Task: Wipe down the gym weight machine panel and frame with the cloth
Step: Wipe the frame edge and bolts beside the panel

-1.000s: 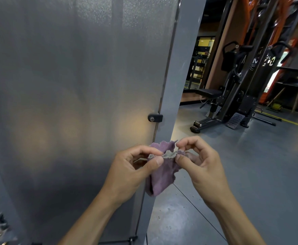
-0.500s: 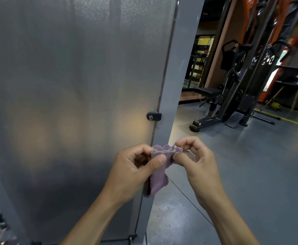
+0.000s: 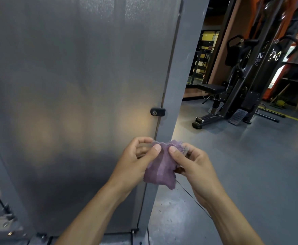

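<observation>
We held the purple cloth in front of the frame post, just right of the frosted panel. Our left hand and right hand each pinched its frilled top edge (thumbs on top). It looked light, limp and thin, best bunched into a pad before wiping.

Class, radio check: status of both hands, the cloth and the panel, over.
Left hand and right hand each pinch the purple cloth. Cloth bunched, off the panel. Nothing in the way.
</observation>
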